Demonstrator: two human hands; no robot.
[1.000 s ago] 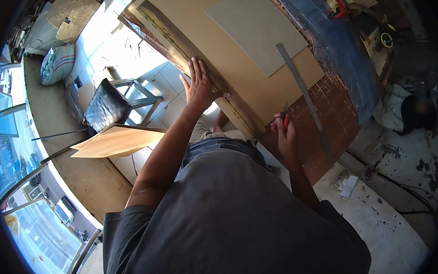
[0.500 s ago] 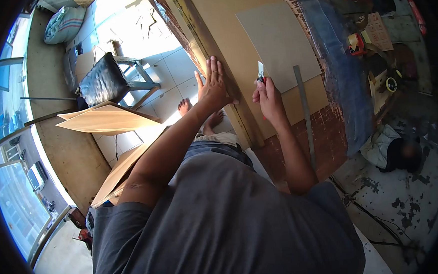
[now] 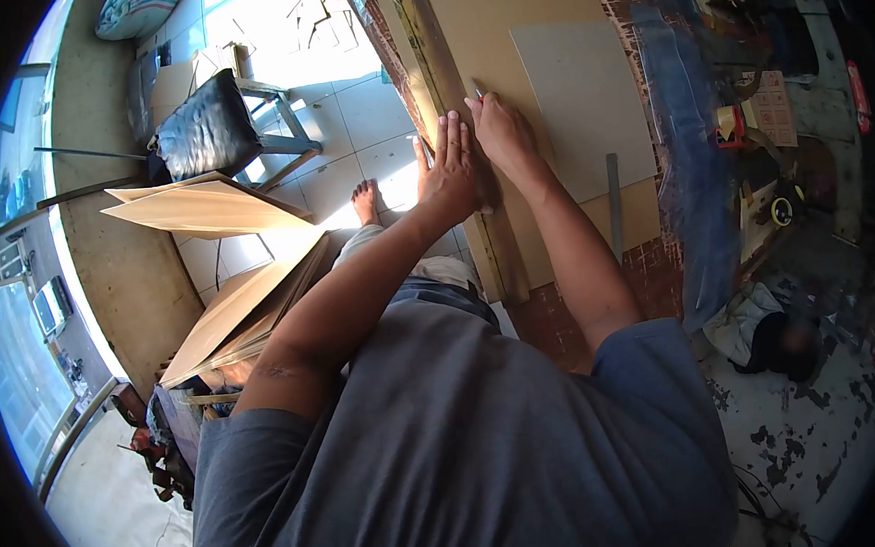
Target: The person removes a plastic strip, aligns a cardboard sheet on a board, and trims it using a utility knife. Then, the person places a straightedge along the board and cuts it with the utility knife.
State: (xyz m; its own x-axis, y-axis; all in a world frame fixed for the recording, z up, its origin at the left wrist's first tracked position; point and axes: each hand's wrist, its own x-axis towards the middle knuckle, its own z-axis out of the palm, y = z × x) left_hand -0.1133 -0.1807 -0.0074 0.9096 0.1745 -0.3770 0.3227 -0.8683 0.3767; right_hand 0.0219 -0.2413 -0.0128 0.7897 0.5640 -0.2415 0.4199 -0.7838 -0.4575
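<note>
My left hand (image 3: 449,178) lies flat, fingers stretched, on a long wooden bar (image 3: 481,241) along the near edge of a large tan board (image 3: 546,242). Just right of it, my right hand (image 3: 502,132) is closed round a utility knife (image 3: 479,94); its handle is mostly hidden in the fist. The blade end points away from me, close to the bar; whether it touches the board I cannot tell. A smaller grey-beige sheet (image 3: 592,104) rests on the board to the right. Over its lower corner lies a narrow metal strip (image 3: 615,207).
Blue plastic sheeting (image 3: 696,157) and a tape roll (image 3: 781,211) lie right of the board. A person (image 3: 777,338) is low at the right. To my left are leaning thin panels (image 3: 218,212), a black-seated stool (image 3: 206,127) and a stuffed sack (image 3: 136,11). Offcuts litter the tiled floor.
My right hand has moved left and forward with the knife, from over the board to beside the bar and my left hand. The left hand stays on the bar. My view has shifted slightly.
</note>
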